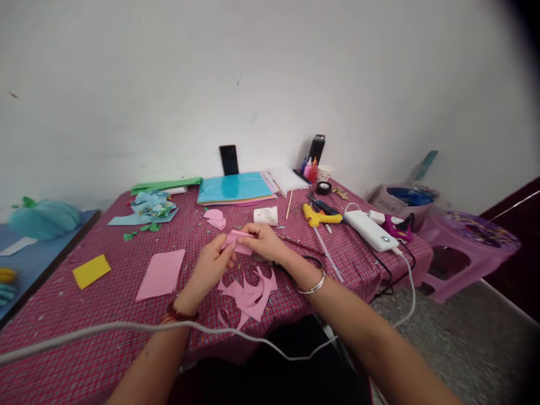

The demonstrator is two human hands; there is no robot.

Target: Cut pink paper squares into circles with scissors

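Observation:
Between my two hands is a small piece of pink paper [237,242], which looks folded. My left hand [214,259] pinches its left end, and my right hand [264,242] grips its right side from above. Below them on the cloth lie curved pink paper scraps [251,293]. A larger pink paper sheet [161,274] rests left of my left hand. Beyond my hands are some rounded pink paper cutouts [215,218] and a white paper cup [265,216] on its side.
A yellow glue gun [321,216], pliers and a white power bank [371,229] lie to the right. Blue folders [236,188] and a phone [229,160] are at the wall. A white cable [126,326] crosses in front of my forearms. A pink stool [459,247] stands at right.

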